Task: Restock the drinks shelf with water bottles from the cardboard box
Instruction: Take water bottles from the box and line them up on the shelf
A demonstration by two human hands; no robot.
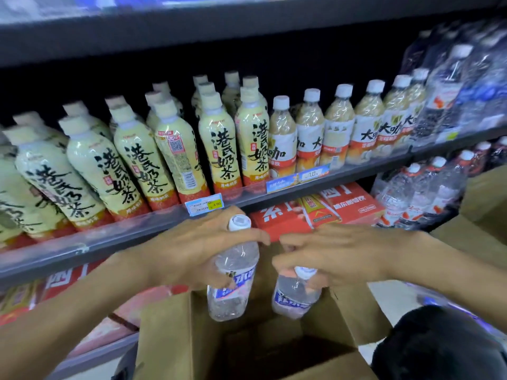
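The left hand [192,253] grasps a water bottle [233,272] by its neck. At its 3 o'clock, the right hand [337,256] grips a second bottle [296,294]. Both hang above an open cardboard box [170,338], the drinks shelf [109,242] at 12 o'clock.

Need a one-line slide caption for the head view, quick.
Left hand and right hand each lift a clear plastic water bottle from the open brown cardboard box.

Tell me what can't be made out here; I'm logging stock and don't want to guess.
Head view only:
- Cardboard box contents: interior is dark, lower part cut off by the frame edge.
- Price tag text: too small and blurred.
- Shelved water bottles at right: motion-blurred, count unclear.
- Right hand's bottle: neck covered by fingers.
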